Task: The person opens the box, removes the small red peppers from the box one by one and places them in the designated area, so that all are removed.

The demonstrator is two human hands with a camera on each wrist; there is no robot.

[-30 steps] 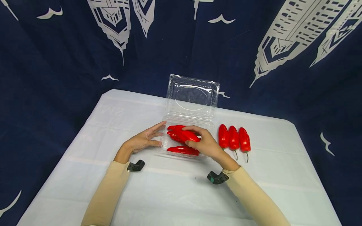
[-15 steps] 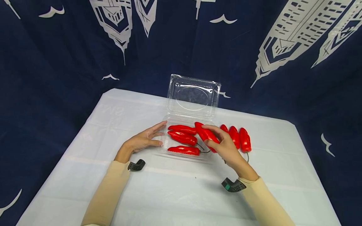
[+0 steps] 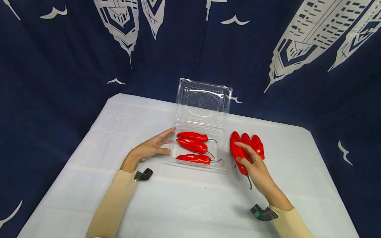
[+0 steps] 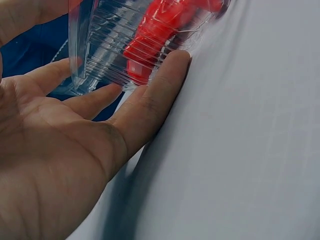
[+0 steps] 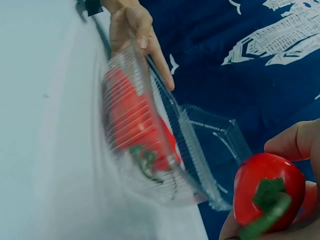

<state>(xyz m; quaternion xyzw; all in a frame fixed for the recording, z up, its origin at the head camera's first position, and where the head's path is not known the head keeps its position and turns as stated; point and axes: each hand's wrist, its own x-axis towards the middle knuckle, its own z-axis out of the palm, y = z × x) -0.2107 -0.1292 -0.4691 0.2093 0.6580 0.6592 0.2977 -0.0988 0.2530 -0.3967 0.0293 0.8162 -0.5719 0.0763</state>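
A red chili pepper (image 3: 237,152) with a green stem is held between the thumb and fingers of my right hand (image 3: 259,175), right of a clear plastic clamshell container (image 3: 219,148). In the right wrist view the held pepper (image 5: 246,187) points its stem at the camera. Two more red peppers (image 3: 257,147) show beyond it, partly covered by the hand; one nearest the container is mostly hidden. Inside the container lie three red peppers (image 3: 193,159), stems to the right. My left hand (image 3: 150,147) rests with extended fingers against the container's left side.
The container's lid (image 3: 203,99) stands raised at the back. A white cloth (image 3: 178,205) covers the table, and a dark blue patterned curtain (image 3: 190,49) hangs behind it. Black wrist cameras (image 3: 263,213) sit on both wrists.
My right hand has lifted the pepper out of the container and carried it right, to the row of peppers beside it. My left hand has stayed at the container's side.
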